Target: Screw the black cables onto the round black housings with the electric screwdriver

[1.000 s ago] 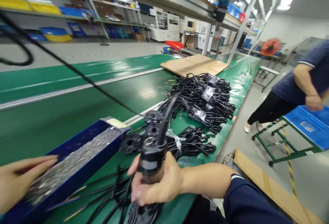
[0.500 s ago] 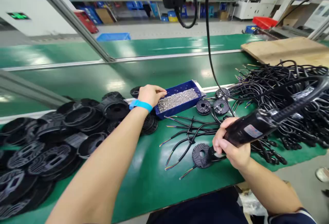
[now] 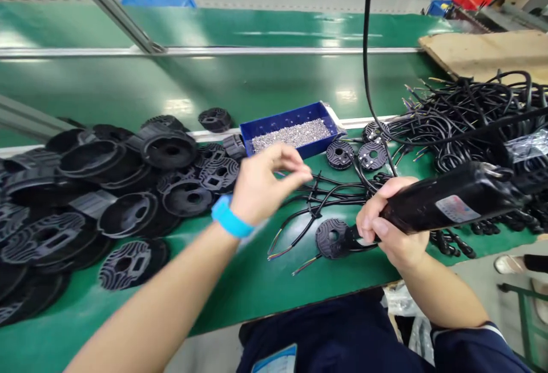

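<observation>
My right hand is wrapped round a black electric screwdriver with a small label. The driver's tip end meets a round black plastic cap with a wavy pattern, which lies on the green mat. My left hand, with a blue band at the wrist, is in the air just in front of a blue bin of small metal screws. Its thumb and fingertips come together in a pinch; whatever is between them is too small to make out. Black cables with bare coloured wire ends lie beyond the cap.
Black round housings are heaped on the left. Several caps with cables lie right of the bin. A large tangle of black cables covers the right side, with a cardboard sheet behind. A hanging black cord drops in front.
My left hand has come out of the screw bin and moved toward me and to the right, fingers pinched. My right hand keeps the screwdriver at the cap. The view has tilted down.
</observation>
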`<state>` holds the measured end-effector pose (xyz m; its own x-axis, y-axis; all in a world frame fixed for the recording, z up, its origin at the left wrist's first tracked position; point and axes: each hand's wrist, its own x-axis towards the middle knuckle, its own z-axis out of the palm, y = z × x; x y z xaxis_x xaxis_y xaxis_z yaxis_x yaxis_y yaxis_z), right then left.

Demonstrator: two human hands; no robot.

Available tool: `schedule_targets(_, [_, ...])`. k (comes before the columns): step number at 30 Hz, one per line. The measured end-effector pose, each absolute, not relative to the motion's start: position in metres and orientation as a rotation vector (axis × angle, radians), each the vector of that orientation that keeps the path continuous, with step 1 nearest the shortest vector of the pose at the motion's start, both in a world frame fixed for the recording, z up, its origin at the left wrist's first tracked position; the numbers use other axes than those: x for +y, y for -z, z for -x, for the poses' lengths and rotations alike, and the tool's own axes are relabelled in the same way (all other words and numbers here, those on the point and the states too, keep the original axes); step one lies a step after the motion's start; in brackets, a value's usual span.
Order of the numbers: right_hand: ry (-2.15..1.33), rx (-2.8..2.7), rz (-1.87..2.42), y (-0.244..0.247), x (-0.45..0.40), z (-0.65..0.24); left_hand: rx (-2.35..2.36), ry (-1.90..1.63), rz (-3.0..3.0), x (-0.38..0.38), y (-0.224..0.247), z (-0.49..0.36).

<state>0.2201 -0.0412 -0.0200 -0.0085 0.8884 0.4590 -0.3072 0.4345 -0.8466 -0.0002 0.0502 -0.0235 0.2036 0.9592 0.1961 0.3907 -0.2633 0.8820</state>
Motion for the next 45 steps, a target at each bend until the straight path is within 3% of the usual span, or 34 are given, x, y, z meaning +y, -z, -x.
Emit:
schedule_targets(4, [-1.058, -1.24, 0.606, 0.02, -0.04, -0.221, 1.022, -0.976, -1.801, -0.034, 0.06, -0.025])
schedule_targets(8, [-1.107, -1.254, 0.608, 0.016, -0.041, -0.225, 1.005, -0.93, -1.887, -0.063, 0.082, -0.03])
schedule_targets(16, [-1.096, -1.051, 0.789, -0.026, -0.053, -0.224, 1.001, -0.945, -1.895, -0.058, 0.081, -0.027])
schedule_targets(45, [-0.981, -1.355, 0.728, -0.006, -0.053, -0.227, 0.744, -0.894, -2.064, -0.045, 0.075, -0.029])
